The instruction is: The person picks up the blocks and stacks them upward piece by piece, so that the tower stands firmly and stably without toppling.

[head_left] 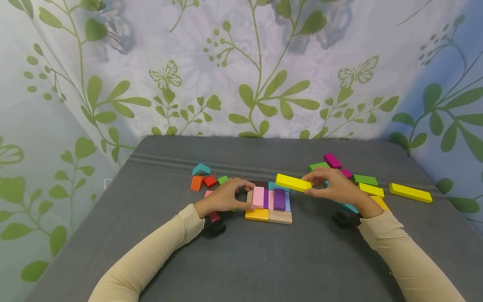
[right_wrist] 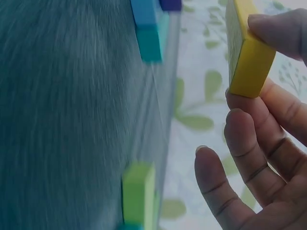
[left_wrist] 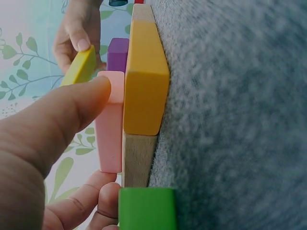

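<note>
My right hand (head_left: 332, 186) pinches one end of a long yellow block (head_left: 293, 183) between thumb and fingers. The yellow block is held in the air above the right back part of a flat layer of blocks. My left hand (head_left: 230, 195) has its thumb and fingertips at the two ends of a pink block (head_left: 258, 197), which lies on top of that layer. Beside it on the layer lies a purple block (head_left: 279, 199). The layer's front edge shows an orange-yellow block (head_left: 256, 215) and a plain wood block (head_left: 280, 217).
Left of the layer lie a teal triangular block (head_left: 201, 169), an orange block (head_left: 198, 183) and a red block (head_left: 210, 181). On the right are a magenta block (head_left: 332, 161), a green block (head_left: 365, 180) and another long yellow block (head_left: 410, 193). A leaf-patterned curtain (head_left: 241, 75) hangs behind the grey table (head_left: 241, 268).
</note>
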Tool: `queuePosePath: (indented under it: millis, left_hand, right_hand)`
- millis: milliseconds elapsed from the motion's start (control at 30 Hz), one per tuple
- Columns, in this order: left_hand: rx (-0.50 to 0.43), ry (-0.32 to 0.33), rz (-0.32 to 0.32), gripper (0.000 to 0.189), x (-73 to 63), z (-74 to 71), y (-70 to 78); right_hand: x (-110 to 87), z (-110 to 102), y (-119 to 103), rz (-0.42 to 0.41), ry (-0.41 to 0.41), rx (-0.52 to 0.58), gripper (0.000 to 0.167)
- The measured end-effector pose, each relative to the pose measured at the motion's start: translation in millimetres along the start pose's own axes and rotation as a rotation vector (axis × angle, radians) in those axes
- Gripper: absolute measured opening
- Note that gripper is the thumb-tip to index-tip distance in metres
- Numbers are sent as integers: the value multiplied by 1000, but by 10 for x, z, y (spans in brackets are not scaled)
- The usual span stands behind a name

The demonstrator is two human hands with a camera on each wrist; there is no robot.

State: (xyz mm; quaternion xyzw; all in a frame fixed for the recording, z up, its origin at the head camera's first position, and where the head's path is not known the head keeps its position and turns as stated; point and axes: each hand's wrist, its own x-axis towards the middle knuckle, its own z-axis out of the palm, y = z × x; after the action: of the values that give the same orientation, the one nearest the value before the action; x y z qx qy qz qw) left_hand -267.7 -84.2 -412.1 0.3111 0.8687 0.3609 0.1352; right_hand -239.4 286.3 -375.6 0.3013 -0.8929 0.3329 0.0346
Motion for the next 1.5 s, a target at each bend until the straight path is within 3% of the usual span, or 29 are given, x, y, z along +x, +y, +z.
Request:
queuePosePath:
  millis: [433, 700, 1033, 1233, 1500]
  left_hand:
    - [11, -5, 5, 65, 64, -7, 20]
    - [15, 5, 31, 65, 80, -33, -13]
    - [40, 8, 6, 66, 69, -47, -30]
    - [41, 8, 9, 66, 61, -31, -45]
    - [27, 6, 14, 64, 42, -12, -34]
  right_hand:
    - [345, 333, -99, -17, -93, 62, 25]
    - [422, 422, -96, -33, -104, 54, 25]
    - [457, 435, -89, 9, -131, 68, 30]
    - [380, 187, -128, 56, -108, 96, 34]
    - [41, -521, 17, 116, 125, 94, 26]
